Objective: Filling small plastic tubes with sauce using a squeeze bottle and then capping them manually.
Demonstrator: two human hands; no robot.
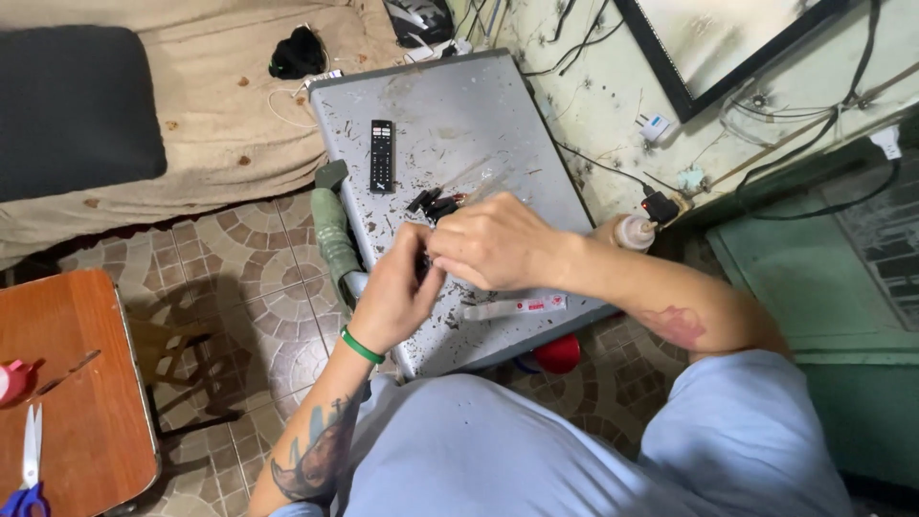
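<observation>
My left hand (394, 292) and my right hand (493, 239) meet over a grey, scratched panel (479, 105) lying flat like a table. Both pinch a small dark part (422, 263) between their fingers; most of it is hidden by the hands. Just beyond the fingers lie several small black pieces (433, 203) on the panel. A black remote control (381, 155) rests farther up the panel. A green band circles my left wrist.
A wooden table (77, 383) at the left carries blue-handled scissors (29, 469). A mattress with a dark cushion (77, 105) lies at the back left. A squeeze bottle (634, 231), cables and a leaning screen (728, 38) stand at the right wall. A red object (558, 354) sits under the panel.
</observation>
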